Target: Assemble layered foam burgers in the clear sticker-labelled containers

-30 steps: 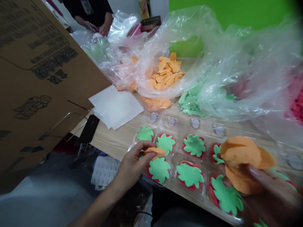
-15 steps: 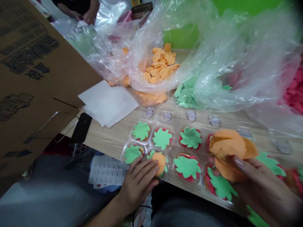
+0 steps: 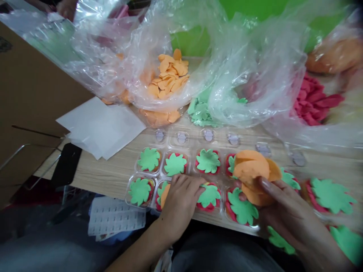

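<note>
My left hand (image 3: 181, 200) lies flat across the front row of a clear plastic tray (image 3: 133, 181), its fingers touching a green leaf-shaped cut-out. An orange cut-out piece (image 3: 165, 195) sits in the cell beside it, partly under the hand. Each cell holds a green leaf shape (image 3: 149, 159) on red. My right hand (image 3: 286, 215) pinches a floppy stack of orange cut-out pieces (image 3: 251, 173) above the tray's right side. Its fingers hide part of the stack.
Open clear plastic bags (image 3: 249, 68) hold loose orange pieces (image 3: 167, 77), green pieces (image 3: 201, 111) and red pieces (image 3: 314, 100) on a wooden table (image 3: 96, 177). White sheets (image 3: 102, 128), a black phone (image 3: 66, 165) and cardboard (image 3: 36, 94) lie left. A co-worker's hand (image 3: 66, 7) shows at the top.
My left hand has gone from pinching an orange piece to lying flat on the tray, and the piece now sits in a cell. The view has swung, shifting everything left. The right hand keeps its stack.
</note>
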Demonstrator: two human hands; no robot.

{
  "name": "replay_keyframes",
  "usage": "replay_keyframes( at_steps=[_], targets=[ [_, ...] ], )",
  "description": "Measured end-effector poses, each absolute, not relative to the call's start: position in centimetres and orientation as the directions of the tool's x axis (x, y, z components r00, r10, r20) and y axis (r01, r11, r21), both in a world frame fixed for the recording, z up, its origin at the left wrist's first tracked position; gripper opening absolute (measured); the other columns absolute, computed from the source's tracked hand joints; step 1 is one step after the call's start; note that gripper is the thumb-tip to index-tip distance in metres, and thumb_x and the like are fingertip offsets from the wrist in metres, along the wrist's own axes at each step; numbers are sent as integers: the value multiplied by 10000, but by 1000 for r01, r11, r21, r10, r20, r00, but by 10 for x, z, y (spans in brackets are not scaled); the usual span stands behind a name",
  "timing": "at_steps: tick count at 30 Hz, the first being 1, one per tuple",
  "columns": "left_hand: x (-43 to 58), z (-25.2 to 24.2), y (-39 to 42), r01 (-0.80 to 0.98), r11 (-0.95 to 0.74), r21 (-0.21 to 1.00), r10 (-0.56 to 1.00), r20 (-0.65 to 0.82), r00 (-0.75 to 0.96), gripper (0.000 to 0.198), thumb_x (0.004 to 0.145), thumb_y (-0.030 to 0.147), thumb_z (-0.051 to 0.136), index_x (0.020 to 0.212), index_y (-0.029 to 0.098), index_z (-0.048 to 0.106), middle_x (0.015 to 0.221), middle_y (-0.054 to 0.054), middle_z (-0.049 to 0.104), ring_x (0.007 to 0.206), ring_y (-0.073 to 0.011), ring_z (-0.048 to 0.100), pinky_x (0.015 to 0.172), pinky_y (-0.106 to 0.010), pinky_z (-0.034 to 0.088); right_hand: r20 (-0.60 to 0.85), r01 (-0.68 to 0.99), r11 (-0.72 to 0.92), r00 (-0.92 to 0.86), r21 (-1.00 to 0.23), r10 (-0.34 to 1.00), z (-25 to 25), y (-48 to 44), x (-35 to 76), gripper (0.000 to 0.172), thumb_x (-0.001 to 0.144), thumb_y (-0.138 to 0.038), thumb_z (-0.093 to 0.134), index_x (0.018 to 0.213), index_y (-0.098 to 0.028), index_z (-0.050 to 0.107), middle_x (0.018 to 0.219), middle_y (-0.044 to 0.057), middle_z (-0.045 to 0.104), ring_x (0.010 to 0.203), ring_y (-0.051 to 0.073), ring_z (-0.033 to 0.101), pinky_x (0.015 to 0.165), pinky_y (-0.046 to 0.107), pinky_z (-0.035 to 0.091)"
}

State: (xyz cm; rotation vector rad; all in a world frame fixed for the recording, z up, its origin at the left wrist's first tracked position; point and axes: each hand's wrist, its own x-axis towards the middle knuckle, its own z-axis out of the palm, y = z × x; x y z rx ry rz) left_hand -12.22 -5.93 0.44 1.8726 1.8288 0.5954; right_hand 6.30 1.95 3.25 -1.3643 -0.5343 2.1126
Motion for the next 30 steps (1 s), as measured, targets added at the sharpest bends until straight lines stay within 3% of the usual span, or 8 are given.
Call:
replay_keyframes(
  at_steps=[9,12,15,18,20,25,27,30],
  targets=[
    [-122,2,-54,911,-121,394,992,22,122,226,859,201,456,1060,224,556,975,-56,592,900,-212,499,811,-410,339,-624,-292,-734,-391,-613,677,32,15,63,152,703,-279,677,837,-212,654,1036,35,647,952,178,588,872,296,448],
    [-122,18,-51,803,-49,594,999,40,32,269,856,211,466,1123,234,489,1043,-47,562,983,-192,483,848,-366,366,-585,-305,-752,-483,-584,651,32,13,60,152,758,-320,615,866,-216,644,1046,39,637,938,181,588,797,289,479],
    [-117,34,-44,569,37,822,994,29,-105,259,847,231,487,1102,267,462,1038,-1,544,993,-130,492,841,-252,404,-534,-272,-728,-530,-629,659,29,9,56,231,798,-335,564,1009,-250,599,1072,30,613,910,170,584,742,270,483],
    [-107,39,-39,426,76,902,986,-3,-169,238,796,219,566,1007,273,472,982,30,546,951,-100,518,820,-197,423,-469,-178,-619,-505,-765,725,25,6,53,293,777,-295,603,1066,-285,557,1043,-8,603,939,142,548,815,241,431],
    [-101,37,-40,384,63,921,982,12,-190,191,776,179,586,909,254,470,974,32,539,954,-96,521,835,-198,425,-457,-155,-598,-505,-786,732,25,4,52,296,768,-310,613,1059,-286,560,1002,-17,606,935,132,539,813,222,416],
    [-95,28,-60,373,-25,927,970,114,-217,178,789,119,546,854,257,454,974,34,545,926,-94,543,800,-199,456,-590,-324,-757,-481,-568,649,29,5,53,225,784,-344,586,962,-214,630,908,16,647,829,131,591,696,202,455],
    [-98,26,-66,429,36,903,982,48,-182,206,797,142,545,932,272,459,947,30,565,884,-99,560,757,-199,467,-640,-406,-759,-412,-508,649,28,8,54,224,775,-343,594,944,-204,643,869,22,662,776,136,610,672,215,479],
    [-104,21,-66,622,76,779,990,-131,43,194,828,143,496,988,251,487,914,13,604,839,-126,565,728,-246,461,-677,-475,-739,-336,-478,655,25,13,58,202,780,-347,583,920,-221,656,820,11,674,696,130,621,600,216,505]
  ],
)
